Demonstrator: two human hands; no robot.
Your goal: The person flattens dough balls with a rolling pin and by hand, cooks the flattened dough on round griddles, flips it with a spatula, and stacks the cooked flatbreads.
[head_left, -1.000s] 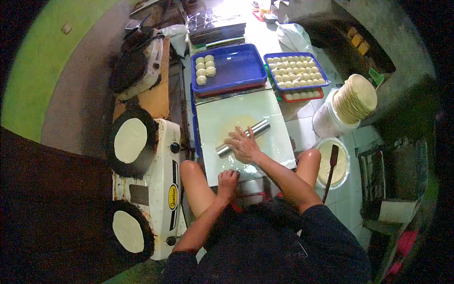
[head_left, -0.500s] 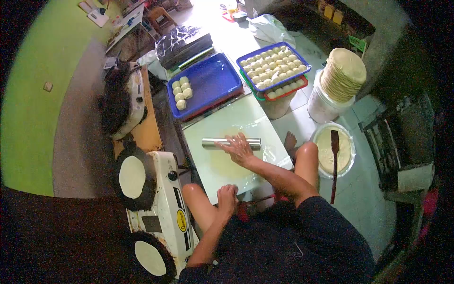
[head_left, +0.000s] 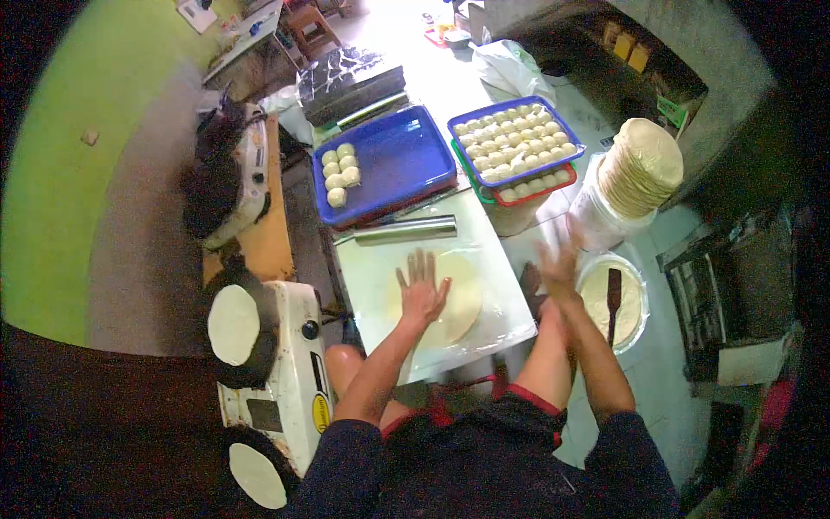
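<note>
My left hand [head_left: 422, 292] lies with fingers spread on a thin, flat, round sheet of dough [head_left: 462, 298] on the white work surface [head_left: 367, 272]. Beyond it a steel rolling pin [head_left: 405, 228] rests at the far edge, touched by neither hand. My right hand [head_left: 562, 264] is off to the right of the surface, above the floor near the bowl of pale batter or dough [head_left: 595, 294]. Motion blurs it, but its fingers look apart and I see nothing in them. A dark flat spatula [head_left: 614, 298] lies across that bowl.
A blue tray [head_left: 406, 164] holds several dough balls; another blue tray [head_left: 575, 156] is full of them. Stacked flatbreads [head_left: 640, 164] stand on a white bucket [head_left: 596, 203]. At left, a stove [head_left: 290, 363] has flat dough rounds [head_left: 233, 324] on its two pans.
My right hand has let go of the rolling pin and swung right. The pin now lies farther back. My left hand has moved from the near edge onto the dough and opened flat.
</note>
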